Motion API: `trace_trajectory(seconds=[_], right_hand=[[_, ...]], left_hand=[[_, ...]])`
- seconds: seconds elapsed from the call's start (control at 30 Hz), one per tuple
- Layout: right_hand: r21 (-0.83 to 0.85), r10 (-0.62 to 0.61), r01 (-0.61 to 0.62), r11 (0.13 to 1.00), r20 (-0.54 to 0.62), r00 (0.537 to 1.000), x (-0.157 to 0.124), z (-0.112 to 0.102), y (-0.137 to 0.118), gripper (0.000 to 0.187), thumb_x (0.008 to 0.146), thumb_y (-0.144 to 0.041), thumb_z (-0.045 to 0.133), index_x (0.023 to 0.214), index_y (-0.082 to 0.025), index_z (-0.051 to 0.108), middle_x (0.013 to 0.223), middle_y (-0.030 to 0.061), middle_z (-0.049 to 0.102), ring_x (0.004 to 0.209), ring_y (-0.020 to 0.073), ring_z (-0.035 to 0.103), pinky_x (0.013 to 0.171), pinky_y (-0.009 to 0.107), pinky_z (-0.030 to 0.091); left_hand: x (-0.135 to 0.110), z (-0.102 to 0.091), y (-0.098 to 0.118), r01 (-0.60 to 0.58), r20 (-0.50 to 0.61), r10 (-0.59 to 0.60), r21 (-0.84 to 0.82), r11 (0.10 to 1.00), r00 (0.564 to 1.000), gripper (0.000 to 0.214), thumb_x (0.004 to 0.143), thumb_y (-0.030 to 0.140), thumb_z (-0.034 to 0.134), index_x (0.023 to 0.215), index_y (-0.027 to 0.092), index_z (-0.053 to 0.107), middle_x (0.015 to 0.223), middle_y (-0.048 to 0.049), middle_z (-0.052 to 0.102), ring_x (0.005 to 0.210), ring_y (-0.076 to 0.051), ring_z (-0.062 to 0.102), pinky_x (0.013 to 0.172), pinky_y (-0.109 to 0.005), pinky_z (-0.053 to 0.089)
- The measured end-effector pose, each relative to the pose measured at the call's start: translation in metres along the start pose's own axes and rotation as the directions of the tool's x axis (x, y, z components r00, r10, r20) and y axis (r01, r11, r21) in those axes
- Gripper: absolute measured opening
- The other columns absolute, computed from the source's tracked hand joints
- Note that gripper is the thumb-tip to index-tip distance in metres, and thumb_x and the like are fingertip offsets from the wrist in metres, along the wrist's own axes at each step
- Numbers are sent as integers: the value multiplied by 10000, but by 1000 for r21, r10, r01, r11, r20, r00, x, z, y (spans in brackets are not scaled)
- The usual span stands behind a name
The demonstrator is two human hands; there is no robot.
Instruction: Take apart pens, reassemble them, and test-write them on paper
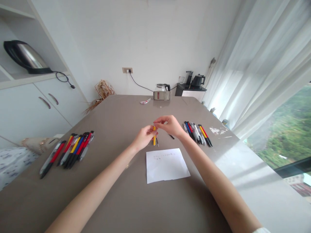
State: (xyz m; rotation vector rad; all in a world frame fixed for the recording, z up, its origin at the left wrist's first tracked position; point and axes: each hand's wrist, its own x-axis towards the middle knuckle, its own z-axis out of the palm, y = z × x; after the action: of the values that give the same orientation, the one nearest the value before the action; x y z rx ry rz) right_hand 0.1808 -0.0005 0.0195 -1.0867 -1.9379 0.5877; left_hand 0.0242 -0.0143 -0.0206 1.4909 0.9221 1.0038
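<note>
In my left hand a yellow pen barrel stands upright, gripped between thumb and fingers. My right hand is closed in a pinch at the barrel's top end; whatever its fingertips hold is too small to make out. Small dark pen parts lie on the table close by, one black piece just below my right hand and another beside the barrel. Nearer to me is a white sheet of paper with a little handwriting.
Several pens lie in a group on the left, and another row of pens on the right. At the table's far edge stand a glass kettle and a small wrapper. Paper scraps lie near the right edge.
</note>
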Motion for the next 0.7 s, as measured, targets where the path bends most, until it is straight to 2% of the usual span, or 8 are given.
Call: trace_trajectory(seconds=[0.2,0.4,0.5,0.6,0.7], right_hand=[[-37,-2,1,999,-9,1000,-1,1,1,179,708,-295,556,772,-181,678,728,10,660,635,103,536,635,214,392],[-31,2,2,1000,129,992,-3,-1,-3,241,741,-330,515,819,-179,686,742,14,661,670,111,552,640,207,394],[-31,42,-39,999,106,993,-2,-1,1,286,770,-340,469,885,-173,670,796,21,661,693,114,561,651,210,398],[-150,126,-117,982,53,991,-2,1,8,313,791,-354,420,883,-168,653,799,27,654,664,112,560,615,209,393],[-397,284,-214,893,128,950,-3,8,16,263,735,-352,481,803,-163,651,746,45,649,641,131,561,552,208,374]], left_hand=[[-1,0,1,-11,1,11,5,1000,1000,250,733,354,549,869,144,534,822,-47,587,749,-142,573,666,-291,483],[1,-3,0,-21,-17,21,16,1000,1000,266,745,333,537,926,138,528,838,-55,586,767,-147,576,674,-289,481],[2,-5,1,-10,-48,10,13,1000,999,259,746,317,534,928,132,523,842,-58,587,754,-150,583,664,-289,483],[1,-6,4,-5,-93,8,31,1000,996,264,752,315,522,949,139,523,854,-57,587,742,-148,590,655,-282,483],[0,-7,8,-3,-122,9,54,999,992,268,753,322,518,951,142,529,848,-56,590,724,-139,588,637,-266,479]])
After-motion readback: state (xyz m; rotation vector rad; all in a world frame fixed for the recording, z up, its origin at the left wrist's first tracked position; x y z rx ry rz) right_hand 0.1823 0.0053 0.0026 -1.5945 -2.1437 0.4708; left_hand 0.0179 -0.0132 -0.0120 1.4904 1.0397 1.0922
